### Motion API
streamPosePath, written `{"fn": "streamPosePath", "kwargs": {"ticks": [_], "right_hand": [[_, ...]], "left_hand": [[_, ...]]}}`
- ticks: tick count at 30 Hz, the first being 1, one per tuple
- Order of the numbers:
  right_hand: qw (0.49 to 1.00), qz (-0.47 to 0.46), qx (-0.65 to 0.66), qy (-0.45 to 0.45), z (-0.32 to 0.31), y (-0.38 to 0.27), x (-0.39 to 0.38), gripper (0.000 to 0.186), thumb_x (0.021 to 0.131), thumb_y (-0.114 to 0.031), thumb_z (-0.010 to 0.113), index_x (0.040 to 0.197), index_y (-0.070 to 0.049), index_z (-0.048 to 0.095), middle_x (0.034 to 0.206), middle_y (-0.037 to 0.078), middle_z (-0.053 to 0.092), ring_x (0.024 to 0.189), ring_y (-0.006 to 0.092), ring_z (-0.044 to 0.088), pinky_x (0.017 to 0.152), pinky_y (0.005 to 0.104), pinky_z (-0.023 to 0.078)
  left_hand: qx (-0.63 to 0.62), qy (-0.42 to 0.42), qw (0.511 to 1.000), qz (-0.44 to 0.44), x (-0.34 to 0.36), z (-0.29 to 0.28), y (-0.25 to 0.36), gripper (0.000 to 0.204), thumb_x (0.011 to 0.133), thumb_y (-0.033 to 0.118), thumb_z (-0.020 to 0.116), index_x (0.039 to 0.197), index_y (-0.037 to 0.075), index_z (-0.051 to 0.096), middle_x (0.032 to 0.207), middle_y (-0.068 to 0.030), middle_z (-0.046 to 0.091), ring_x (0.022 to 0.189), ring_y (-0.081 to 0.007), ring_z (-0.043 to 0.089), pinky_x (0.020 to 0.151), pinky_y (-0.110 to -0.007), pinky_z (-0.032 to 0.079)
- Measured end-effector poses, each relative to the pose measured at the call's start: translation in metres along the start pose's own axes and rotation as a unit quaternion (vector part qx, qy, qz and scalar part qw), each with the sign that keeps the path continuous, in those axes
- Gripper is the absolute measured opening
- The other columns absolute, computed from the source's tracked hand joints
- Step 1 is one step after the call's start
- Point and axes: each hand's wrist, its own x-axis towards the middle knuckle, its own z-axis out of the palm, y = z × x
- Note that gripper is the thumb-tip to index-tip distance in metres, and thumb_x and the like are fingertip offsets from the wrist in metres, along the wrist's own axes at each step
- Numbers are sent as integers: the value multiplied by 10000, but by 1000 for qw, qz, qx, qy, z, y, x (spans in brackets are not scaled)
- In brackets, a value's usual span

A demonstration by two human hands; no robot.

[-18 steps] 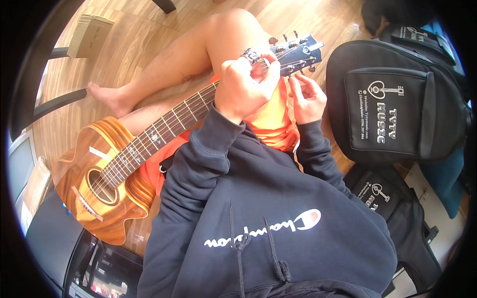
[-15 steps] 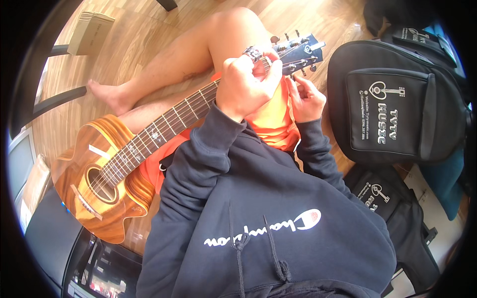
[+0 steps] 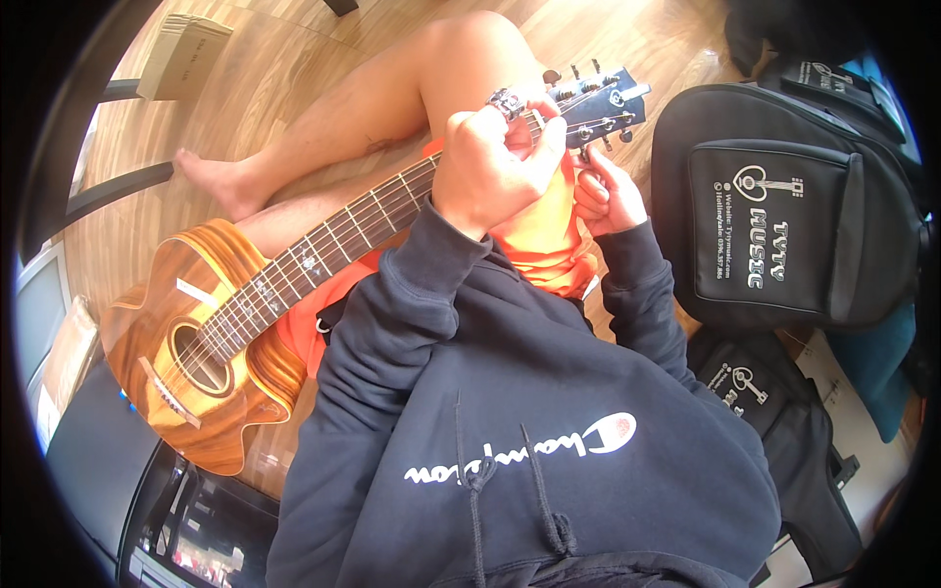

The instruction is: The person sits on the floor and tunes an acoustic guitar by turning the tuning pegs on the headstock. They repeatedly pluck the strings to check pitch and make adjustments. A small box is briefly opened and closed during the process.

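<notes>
An acoustic guitar (image 3: 250, 284) lies slanted across my lap, its glossy striped wooden body at the left and its dark headstock (image 3: 610, 103) at the upper right. My left hand (image 3: 498, 167) is closed over the neck by the nut, thumb and forefinger drawn together above the strings. What they pinch is hidden. A shiny silver-coloured piece (image 3: 508, 102) sits at its fingers; I cannot tell whether it is a ring. Under the headstock's near edge, my right hand (image 3: 610, 196) has thumb and finger at a tuning peg (image 3: 585, 154), other fingers curled.
Black padded bags (image 3: 784, 216) stand at the right, with another black bag (image 3: 774, 412) lower down. A cardboard box (image 3: 184, 57) is on the wooden floor (image 3: 294, 59) at the upper left, near a dark curved bar (image 3: 127, 191). A glossy black case (image 3: 211, 524) sits lower left.
My right hand has shifted slightly, its fingers now more curled below the tuning peg. My left hand keeps its closed pose by the nut. The whole view has moved a little.
</notes>
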Motion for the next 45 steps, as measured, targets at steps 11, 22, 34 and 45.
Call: {"fn": "streamPosePath", "kwargs": {"ticks": [11,22,34,45], "right_hand": [[922,-221,-294,120,-11,23,5,282,985,-243,571,969,12,691,517,-33,476,433,39,386,426,215,305],[992,-3,116,-58,3,15,-4,225,1033,-271,498,967,-76,589,535,-47,447,428,32,377,387,218,280],[999,-21,19,21,-2,13,1,371,1036,-364,418,869,-69,569,556,-18,462,436,57,382,414,224,284],[998,-27,55,-13,8,20,-3,313,1041,-333,379,926,-95,549,527,-40,396,397,68,307,379,228,218]], "left_hand": [[1,4,1000,0,0,-2,2,88,836,53,701,896,-2,666,517,68,401,499,-2,351,456,-209,287],[-23,-17,999,-25,0,-3,5,29,880,12,666,902,21,648,580,107,436,525,30,344,478,-181,246],[-42,-15,998,-40,1,-3,1,57,847,43,690,876,21,647,533,71,412,491,5,356,461,-200,263],[-43,-31,998,-41,-1,-4,-1,37,886,12,660,917,22,641,600,107,458,534,36,350,488,-169,236]]}}
